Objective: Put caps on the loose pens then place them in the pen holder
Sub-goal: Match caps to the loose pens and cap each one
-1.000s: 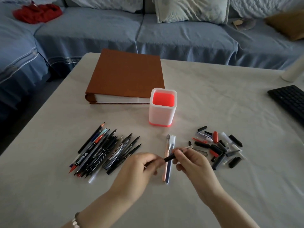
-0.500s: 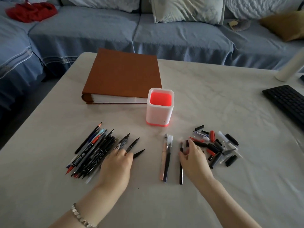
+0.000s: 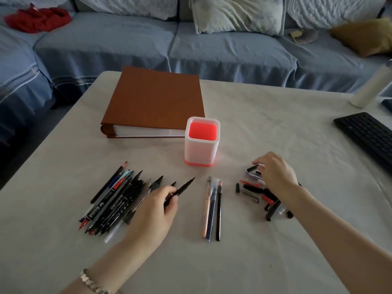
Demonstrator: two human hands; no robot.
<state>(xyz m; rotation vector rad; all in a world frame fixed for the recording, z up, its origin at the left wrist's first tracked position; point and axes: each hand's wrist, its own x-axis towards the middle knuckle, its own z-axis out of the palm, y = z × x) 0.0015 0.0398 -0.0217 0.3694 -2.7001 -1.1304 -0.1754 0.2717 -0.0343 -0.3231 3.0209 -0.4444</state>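
Note:
A white pen holder [image 3: 201,154] with a red inside stands mid-table, nothing sticking out of it. Left of it lies a pile of uncapped pens [image 3: 114,200]. My left hand [image 3: 154,211] rests at the pile's right edge and grips a black uncapped pen [image 3: 184,187], tip pointing up-right. Three capped pens [image 3: 212,209] lie side by side in front of the holder. To the right is a heap of loose caps [image 3: 254,190]. My right hand [image 3: 275,175] hovers over the heap, fingertips touching a black cap [image 3: 252,168] at its far edge.
A thick brown album [image 3: 154,102] lies behind the holder. A black keyboard [image 3: 367,134] sits at the right edge, a white cylinder [image 3: 373,85] behind it. A blue sofa [image 3: 191,43] with cushions runs along the far side of the table.
The black pen I capped was laid beside the two capped ones. My left hand took a black pen from the pile. My right hand moved right and up onto the caps.

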